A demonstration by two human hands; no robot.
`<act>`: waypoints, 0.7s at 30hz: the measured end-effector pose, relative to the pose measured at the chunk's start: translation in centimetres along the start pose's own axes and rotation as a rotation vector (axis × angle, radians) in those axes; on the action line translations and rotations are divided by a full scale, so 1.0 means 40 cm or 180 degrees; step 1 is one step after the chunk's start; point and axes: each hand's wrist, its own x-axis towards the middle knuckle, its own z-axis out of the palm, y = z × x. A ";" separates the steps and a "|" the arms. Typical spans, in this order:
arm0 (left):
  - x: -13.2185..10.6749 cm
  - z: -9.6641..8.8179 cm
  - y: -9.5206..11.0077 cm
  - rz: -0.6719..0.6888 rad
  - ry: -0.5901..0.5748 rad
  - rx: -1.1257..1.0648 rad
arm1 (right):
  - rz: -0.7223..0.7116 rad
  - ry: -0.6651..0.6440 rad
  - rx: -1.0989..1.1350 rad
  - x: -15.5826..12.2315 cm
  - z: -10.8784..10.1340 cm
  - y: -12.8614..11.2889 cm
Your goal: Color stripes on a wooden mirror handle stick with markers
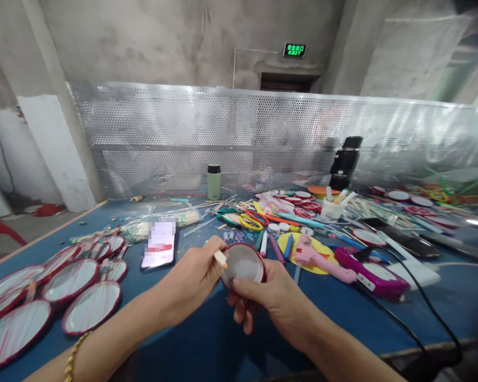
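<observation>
Between the fingers and thumb of my right hand [258,292] is a small round disc [245,260] with a pale grey face and a red rim, tilted towards me. My left hand [207,265] is closed at the disc's left edge, pinching a short pale wooden stick [220,259] whose blunt end points at me. Whether its fingers also touch the rim I cannot tell. A phone [159,244] with a lit screen lies left of my left hand. Beyond my right hand, a pink glue gun [322,260] rests on a yellow disc [289,249].
Several red-rimmed discs [91,307] are grouped at the left. Markers [264,244], yellow-handled scissors [250,222] and a white cup [332,208] stand or lie in the middle. A purple tool [372,273] with black cables is at the right. A green bottle [214,183] stands before the perforated metal screen [155,132].
</observation>
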 end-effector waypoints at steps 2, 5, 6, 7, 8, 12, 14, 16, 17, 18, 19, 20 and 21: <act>0.000 0.000 0.000 -0.0015 -0.0037 0.0034 | 0.0012 -0.0036 0.0008 0.001 -0.001 0.000; 0.001 0.005 -0.003 0.0010 -0.0002 0.0119 | 0.0012 -0.0026 -0.0036 0.003 -0.001 0.000; 0.002 0.007 -0.005 0.0025 0.0034 0.0175 | 0.0004 -0.0028 -0.0039 0.004 0.000 0.000; 0.002 0.009 -0.006 0.0034 0.0080 0.0243 | -0.0002 -0.0040 -0.0029 0.004 0.001 0.000; 0.003 0.010 -0.008 0.0035 0.0123 0.0312 | -0.0005 -0.0061 -0.0001 0.004 0.001 0.000; 0.005 0.008 -0.012 -0.0045 0.0253 0.0563 | -0.0015 -0.0085 0.0199 -0.003 0.000 0.003; 0.005 0.003 -0.013 -0.0062 0.0315 0.0660 | -0.0032 -0.0048 0.0311 -0.009 -0.001 0.005; 0.005 -0.001 -0.012 -0.0041 0.0378 0.0725 | -0.0030 -0.0017 0.0437 -0.017 0.000 0.006; 0.005 -0.002 -0.011 -0.0033 0.0402 0.0744 | -0.0021 -0.0001 0.0494 -0.020 0.001 0.005; 0.005 -0.003 -0.011 -0.0027 0.0420 0.0756 | -0.0012 0.0017 0.0537 -0.022 0.002 0.004; 0.006 -0.004 -0.011 -0.0021 0.0430 0.0766 | -0.0009 0.0036 0.0559 -0.024 0.003 0.003; 0.006 -0.004 -0.011 -0.0019 0.0437 0.0780 | -0.0015 0.0053 0.0561 -0.025 0.004 0.001; 0.006 -0.004 -0.011 -0.0019 0.0444 0.0801 | -0.0021 0.0066 0.0555 -0.025 0.004 -0.001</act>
